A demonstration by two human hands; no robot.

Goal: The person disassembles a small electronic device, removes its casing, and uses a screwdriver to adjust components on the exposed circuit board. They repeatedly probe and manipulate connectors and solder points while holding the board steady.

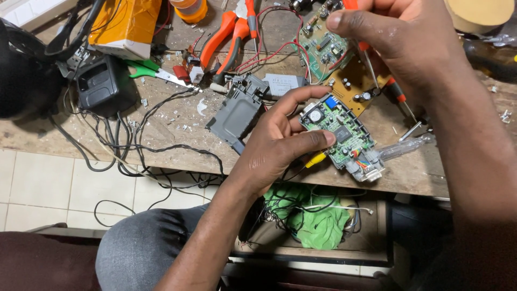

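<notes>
A: Start big: the wooden workbench (177, 126) is crowded, and the left hand (274, 145) pinches the green circuit board (342, 134) between thumb and fingers, out over the bench's front edge

B: So a loosened pinch could send the board off the edge, I'd guess, toward the green cloth (318, 221) below

A: And the right hand (401, 40) is closed round a red-handled screwdriver (367, 54), its shaft pointing down just above the board

B: If that tip skids, it might scratch a track or knock the small black chip (342, 133)

A: The yellow plug (316, 159) beside the thumb could also snag on the loose black wires (134, 145)
</notes>
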